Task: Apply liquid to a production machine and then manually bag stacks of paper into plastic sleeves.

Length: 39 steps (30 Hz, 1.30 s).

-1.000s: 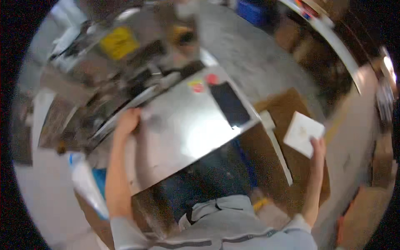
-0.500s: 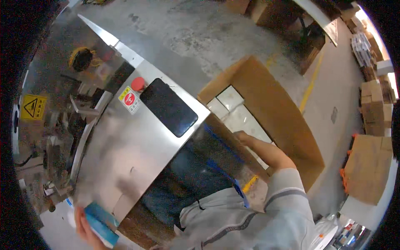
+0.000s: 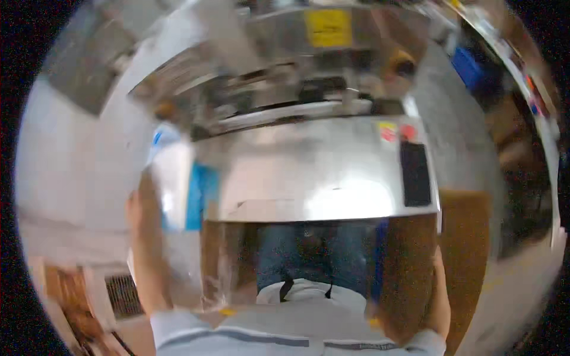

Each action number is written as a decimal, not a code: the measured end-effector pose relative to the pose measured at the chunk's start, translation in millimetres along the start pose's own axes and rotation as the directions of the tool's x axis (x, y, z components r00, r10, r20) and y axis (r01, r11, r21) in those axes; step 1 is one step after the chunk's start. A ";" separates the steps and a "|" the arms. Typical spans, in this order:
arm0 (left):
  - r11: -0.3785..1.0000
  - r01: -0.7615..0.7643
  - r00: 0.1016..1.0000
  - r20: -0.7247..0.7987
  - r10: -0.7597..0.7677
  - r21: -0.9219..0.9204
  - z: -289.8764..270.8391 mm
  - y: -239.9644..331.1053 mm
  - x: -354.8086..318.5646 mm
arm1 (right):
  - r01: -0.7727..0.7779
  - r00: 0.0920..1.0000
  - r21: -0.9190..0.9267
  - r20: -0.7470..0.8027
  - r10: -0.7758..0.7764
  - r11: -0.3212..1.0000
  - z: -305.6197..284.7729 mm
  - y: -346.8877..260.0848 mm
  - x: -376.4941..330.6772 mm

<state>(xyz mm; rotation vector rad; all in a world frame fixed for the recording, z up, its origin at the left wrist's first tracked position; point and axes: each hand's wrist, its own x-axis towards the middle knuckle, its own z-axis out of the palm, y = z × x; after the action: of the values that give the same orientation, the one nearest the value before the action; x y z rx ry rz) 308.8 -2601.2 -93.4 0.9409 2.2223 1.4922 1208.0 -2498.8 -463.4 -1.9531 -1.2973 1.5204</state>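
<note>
My left hand (image 3: 141, 199) is at the left, against the outer side of a white and blue box-like thing (image 3: 177, 187). Motion smears its fingers, so whether they grip that thing or only lie against it does not show. On the right my forearm (image 3: 438, 302) runs along a brown cardboard box (image 3: 466, 237). The fingers of my right hand cannot be made out there, nor can anything in them. Between the two arms lies the bare metal worktop (image 3: 285, 178) of a machine.
A black phone (image 3: 415, 175) lies at the worktop's right end, beside a red button (image 3: 408, 132). Machine parts (image 3: 297, 89) line the far edge, with a yellow warning label (image 3: 329, 28) above. A blue bin (image 3: 467, 68) stands far right.
My view has swung left, so the worktop now lies level across the middle. The white cartons inside the cardboard box are no longer visible. My left hand remains beside the blue thing.
</note>
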 end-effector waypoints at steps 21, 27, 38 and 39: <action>0.979 -0.150 0.932 -0.350 0.095 -0.134 26.2 -16.5 72.0 | 0.679 0.694 -0.235 -0.102 -0.713 0.695 78.8 -377.9 -158.3; 0.920 -0.370 0.880 -0.268 0.392 0.130 2.8 -0.7 61.3 | 0.755 0.645 -0.145 -0.006 -0.764 0.639 134.5 -409.0 -163.3; 0.823 -0.533 0.731 0.383 0.565 -0.198 140.2 142.8 -173.2 | 0.945 0.327 -0.103 0.304 -0.895 0.310 255.8 -508.6 -222.3; 0.871 -0.435 0.765 0.418 0.490 -0.228 146.5 134.9 -178.1 | 0.897 0.435 -0.130 0.431 -0.790 0.423 250.5 -505.6 -220.4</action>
<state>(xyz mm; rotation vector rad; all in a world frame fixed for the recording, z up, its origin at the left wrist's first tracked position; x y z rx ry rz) 571.9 -2583.3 -50.9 1.6984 1.6013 1.3623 757.2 -2477.5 -59.3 -0.7875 -2.3385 1.0573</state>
